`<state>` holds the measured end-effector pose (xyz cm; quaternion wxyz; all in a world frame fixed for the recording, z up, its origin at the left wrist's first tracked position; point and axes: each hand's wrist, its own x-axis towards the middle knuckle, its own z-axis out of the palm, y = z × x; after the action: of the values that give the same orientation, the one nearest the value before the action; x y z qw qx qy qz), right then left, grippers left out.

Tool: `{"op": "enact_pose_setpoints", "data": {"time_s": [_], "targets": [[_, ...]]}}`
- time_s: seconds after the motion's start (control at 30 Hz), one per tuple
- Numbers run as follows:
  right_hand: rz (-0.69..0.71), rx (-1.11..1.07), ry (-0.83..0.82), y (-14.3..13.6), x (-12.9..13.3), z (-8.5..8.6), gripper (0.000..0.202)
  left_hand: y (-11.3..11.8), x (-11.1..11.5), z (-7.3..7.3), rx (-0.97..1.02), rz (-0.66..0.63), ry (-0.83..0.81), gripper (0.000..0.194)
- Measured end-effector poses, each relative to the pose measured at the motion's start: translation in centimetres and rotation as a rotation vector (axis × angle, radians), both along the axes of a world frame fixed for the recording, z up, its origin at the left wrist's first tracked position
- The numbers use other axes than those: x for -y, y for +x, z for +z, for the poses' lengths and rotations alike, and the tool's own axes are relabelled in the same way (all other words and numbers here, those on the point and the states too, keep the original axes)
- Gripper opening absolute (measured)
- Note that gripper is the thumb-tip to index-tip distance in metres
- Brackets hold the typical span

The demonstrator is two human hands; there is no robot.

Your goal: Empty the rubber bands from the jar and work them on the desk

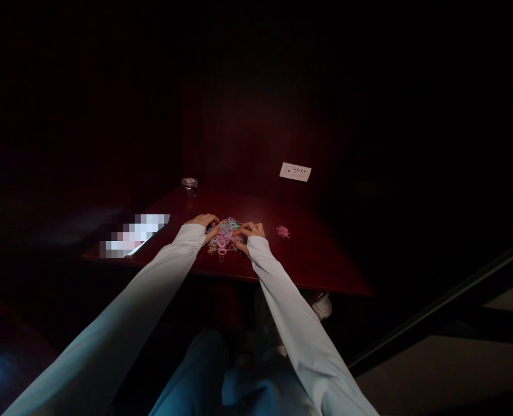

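Observation:
A loose heap of small elastic hair ties (224,237) in pink, yellow, green and purple lies near the front of the dark red table. At the left edge of this heap is my left hand (204,221), fingers bent and thumb held apart from them. My right hand (251,231) reaches in from the other side, its curved fingers and thumb apart on the ties. No tie can be made out clearly gripped in either hand. Farther right sits a separate little pile of pink ties (283,231).
A clear lidded jar (189,186) stands at the back left of the table (317,260). Toward the left edge lies a bright-screened device (146,234), partly blurred out. A white socket panel (295,171) is on the back wall. Surroundings are very dark.

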<state>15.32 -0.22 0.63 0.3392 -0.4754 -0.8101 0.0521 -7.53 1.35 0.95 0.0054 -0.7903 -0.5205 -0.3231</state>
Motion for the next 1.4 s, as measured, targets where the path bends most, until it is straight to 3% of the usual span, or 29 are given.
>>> {"op": "enact_pose_setpoints", "data": {"time_s": [0.3,0.53,1.0,1.27,1.4], "targets": [[-0.025,-0.05,0.001,0.0,-0.5,-0.2,0.007,0.6,0.6,0.5,-0.096,0.002,0.132,0.023],[-0.007,-0.084,-0.007,0.0,-0.7,-0.3,0.003,1.1,0.2,0.3,-0.204,-0.077,0.142,0.021],[0.006,-0.212,-0.007,-0.3,-0.5,-0.2,0.009,1.0,0.0,0.3,-0.17,-0.111,0.121,0.022],[0.031,-0.237,-0.03,-0.3,-0.6,-0.4,0.01,-0.5,-1.9,-1.2,-0.027,-0.151,0.19,0.037],[0.027,-0.25,-0.049,-0.4,-0.7,-0.5,0.009,0.0,-2.6,-2.3,0.016,-0.173,0.206,0.04]]}}
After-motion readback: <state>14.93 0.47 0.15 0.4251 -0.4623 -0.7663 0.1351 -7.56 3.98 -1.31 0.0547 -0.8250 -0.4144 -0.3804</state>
